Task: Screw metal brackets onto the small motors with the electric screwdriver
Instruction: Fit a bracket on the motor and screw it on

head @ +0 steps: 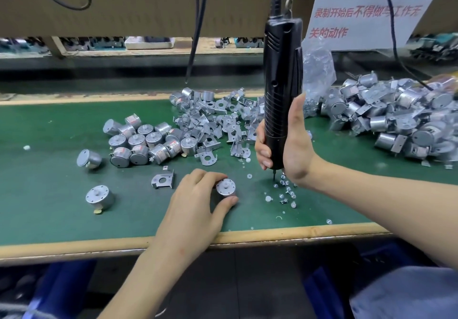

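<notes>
My left hand (198, 199) grips a small silver motor (226, 187) that stands shaft-up on the green mat, thumb on its near side. My right hand (285, 142) holds the black electric screwdriver (281, 83) upright, hung from a hook above. Its bit points down onto a scatter of small screws (285, 189) to the right of the motor. One loose metal bracket (163, 181) lies just left of my left hand.
A cluster of bare motors (143, 142) sits at centre left, two single motors (99, 196) nearer. A heap of brackets (218, 120) lies behind, a pile of assembled motors (401, 120) at right. The bench's wooden front edge (272, 234) runs below my hands.
</notes>
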The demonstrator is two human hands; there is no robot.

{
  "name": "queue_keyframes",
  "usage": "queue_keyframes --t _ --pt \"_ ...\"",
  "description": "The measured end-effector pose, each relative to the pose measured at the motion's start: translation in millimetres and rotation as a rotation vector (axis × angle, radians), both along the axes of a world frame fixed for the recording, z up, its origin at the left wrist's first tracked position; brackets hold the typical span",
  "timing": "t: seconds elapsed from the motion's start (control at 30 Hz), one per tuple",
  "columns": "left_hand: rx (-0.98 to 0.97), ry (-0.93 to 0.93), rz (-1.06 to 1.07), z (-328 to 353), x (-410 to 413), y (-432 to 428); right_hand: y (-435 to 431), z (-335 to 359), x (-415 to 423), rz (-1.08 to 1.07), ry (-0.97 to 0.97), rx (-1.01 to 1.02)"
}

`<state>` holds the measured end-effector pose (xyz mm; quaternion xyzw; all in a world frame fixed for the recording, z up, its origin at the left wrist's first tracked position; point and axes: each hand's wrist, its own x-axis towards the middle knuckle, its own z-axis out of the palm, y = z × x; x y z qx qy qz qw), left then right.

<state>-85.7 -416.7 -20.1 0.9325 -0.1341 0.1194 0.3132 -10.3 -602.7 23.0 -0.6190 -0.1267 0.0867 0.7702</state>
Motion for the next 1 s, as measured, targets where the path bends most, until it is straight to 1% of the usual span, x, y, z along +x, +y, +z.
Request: queue_keyframes --t 0.33,1.0 --pt "-0.026 -0.043 0.023 -2.8 0.6 -0.3 3.5 2.0 -1.3 0.014 0.017 -0.012" --pt "-0.036 -0.046 0.025 -4.6 0.3 0.0 2.4 2.1 -2.1 0.005 0.007 -0.039"
